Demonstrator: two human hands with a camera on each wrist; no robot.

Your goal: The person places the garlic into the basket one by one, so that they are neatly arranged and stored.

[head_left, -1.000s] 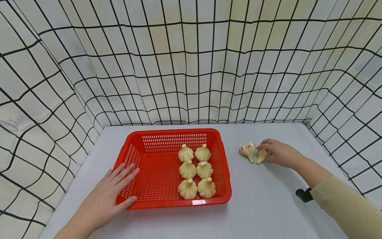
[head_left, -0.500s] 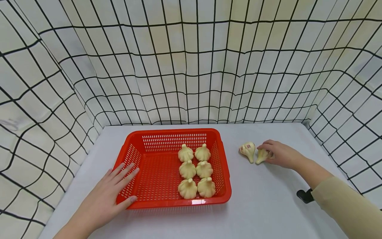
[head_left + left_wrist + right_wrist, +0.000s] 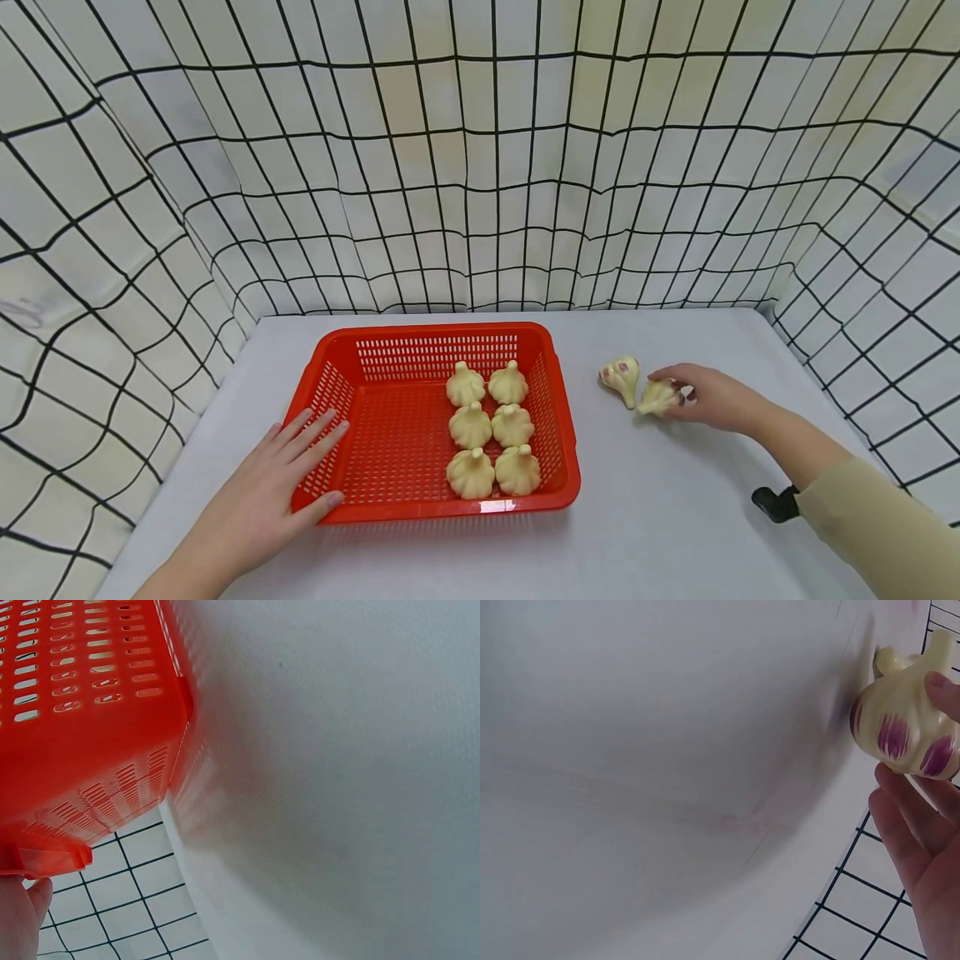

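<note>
My left hand (image 3: 258, 492) rests on the left rim of the red plastic basket (image 3: 315, 392), fingers spread and fairly straight. In the left wrist view, part of the hand (image 3: 19, 915) shows at the basket's rim. On the right side of the table, my right hand (image 3: 712, 398) pinches a garlic bulb (image 3: 660, 397), thumb and fingers around its sides, stalk pointing left and toward me. The right wrist view shows purple streaks on this bulb (image 3: 904, 724). A second purple-marked garlic bulb (image 3: 621, 377) lies just left of it. Several cream garlic bulbs (image 3: 471, 427) sit in the basket's right half.
Black netting (image 3: 495, 183) over white sheeting surrounds the back and sides. The white table (image 3: 637, 517) extends in front of the basket and to its right. A black strap end (image 3: 776, 504) sticks out by the right sleeve (image 3: 870, 517).
My right hand has shifted slightly right and turned, and the garlic bulb has tilted with it, showing more of its body. The left hand and the basket stay where they were.
</note>
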